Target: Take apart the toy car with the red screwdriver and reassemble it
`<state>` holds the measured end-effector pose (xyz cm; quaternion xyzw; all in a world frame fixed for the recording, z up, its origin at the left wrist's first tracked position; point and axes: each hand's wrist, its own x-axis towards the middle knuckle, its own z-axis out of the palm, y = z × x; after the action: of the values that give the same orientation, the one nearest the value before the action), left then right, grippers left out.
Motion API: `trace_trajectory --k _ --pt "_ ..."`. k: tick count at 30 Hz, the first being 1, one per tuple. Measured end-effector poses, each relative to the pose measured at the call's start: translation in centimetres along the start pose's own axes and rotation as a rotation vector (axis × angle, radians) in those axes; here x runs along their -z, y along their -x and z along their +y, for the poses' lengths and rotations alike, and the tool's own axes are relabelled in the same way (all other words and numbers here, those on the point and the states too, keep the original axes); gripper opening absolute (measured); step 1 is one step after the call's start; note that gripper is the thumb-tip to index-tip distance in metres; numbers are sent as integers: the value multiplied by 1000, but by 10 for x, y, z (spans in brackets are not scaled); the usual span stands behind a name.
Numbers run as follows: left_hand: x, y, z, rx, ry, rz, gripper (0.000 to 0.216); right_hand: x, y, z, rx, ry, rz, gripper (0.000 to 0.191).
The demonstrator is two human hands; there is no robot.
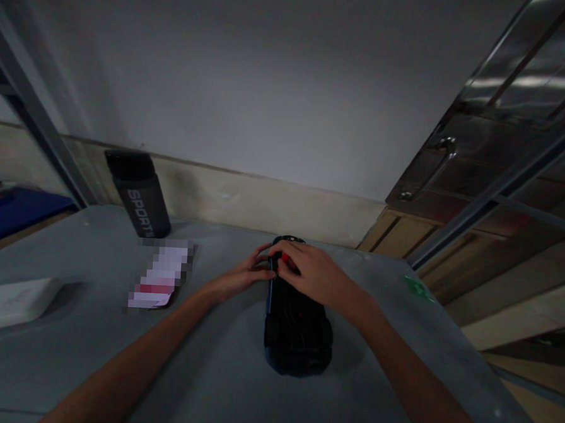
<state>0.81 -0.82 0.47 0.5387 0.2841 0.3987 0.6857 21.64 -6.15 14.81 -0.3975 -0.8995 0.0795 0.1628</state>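
Observation:
A dark toy car [297, 335] lies upside down on the table, its underside and wheels facing up. Its far end is partly covered by my hands. My left hand [245, 274] grips the car's left edge, thumb and fingers against its side. Over the far half of the underside, my right hand [314, 273] is closed in a pinch. A small red object [285, 258] shows between its fingers, mostly hidden, so its kind cannot be made out.
A dark sports bottle [143, 198] stands at the back left by the wall. Nearer are a blurred-out phone [160, 274] and a white case-like object [15, 301]. A green scrap [419, 288] lies near the right edge. Metal frame posts [492, 194] flank the table [198, 377].

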Motion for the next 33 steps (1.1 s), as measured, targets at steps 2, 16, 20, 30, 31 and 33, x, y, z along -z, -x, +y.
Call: trace_trajectory --k 2,16,20,30,31,33 --pt "0 -1 0 -16 -14 -20 90 3 -6 -4 -31 55 -68 25" --pt "0 3 3 -1 -40 -21 84 13 -14 -16 -79 214 -147 27" --pt "1 4 3 10 -49 -29 86 10 -13 -16 -56 208 -91 22" --pt "-4 6 9 15 -20 1 89 7 -11 -5 -5 158 -80 18" --pt "-5 6 10 17 -21 -1 89 6 -11 -4 4 148 -74 17" --pt "-6 7 11 19 -31 2 87 6 -11 -4 23 129 -84 19"
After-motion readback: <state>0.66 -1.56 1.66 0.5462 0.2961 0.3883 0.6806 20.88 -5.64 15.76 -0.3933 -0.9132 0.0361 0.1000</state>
